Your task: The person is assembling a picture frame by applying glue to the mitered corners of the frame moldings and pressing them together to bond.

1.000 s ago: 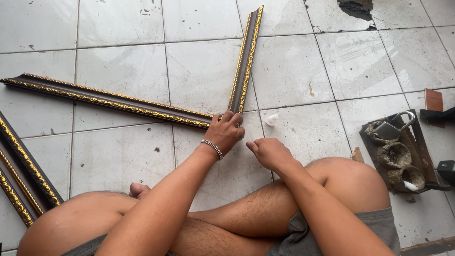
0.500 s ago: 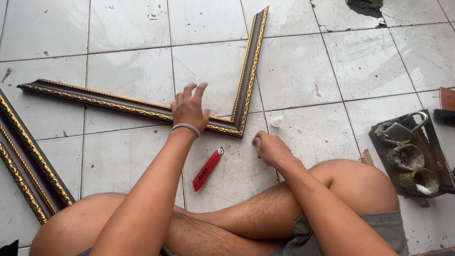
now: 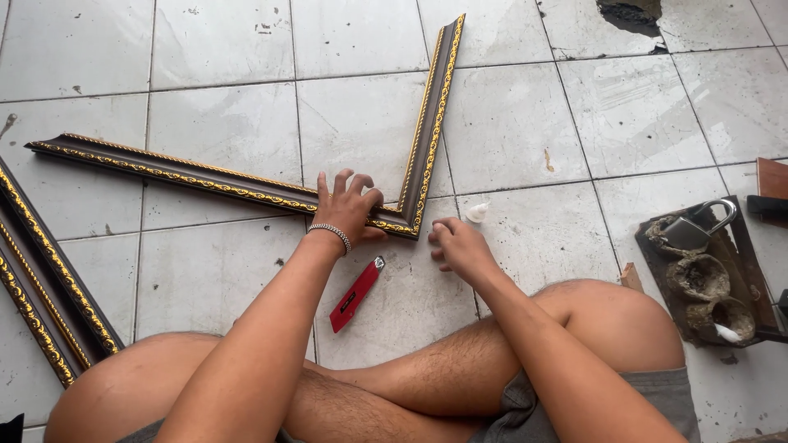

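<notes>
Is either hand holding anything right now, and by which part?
The left hand presses down on the frame moulding at its mitred corner joint, not lifting it. The right hand holds nothing, resting on the floor tile beside that corner.

- Floor (image 3: 230, 123): white glazed tiles with grey grout lines and dark smudges; a black broken patch (image 3: 630, 15) at the far edge.
- Frame pieces (image 3: 246, 184): dark brown, edged on both sides with gold beaded trim.
- Spare mouldings (image 3: 41, 271): the same dark brown with gold ornament.
- Knife (image 3: 358, 293): red with a black stripe and a silver tip.
- Bracelet (image 3: 331, 234): silver beads.
- Shorts (image 3: 574, 410): grey.
- Tray (image 3: 743, 254): dark brown, holding grey-brown crusted lumps.
- Padlock (image 3: 694, 230): silver-grey.
</notes>
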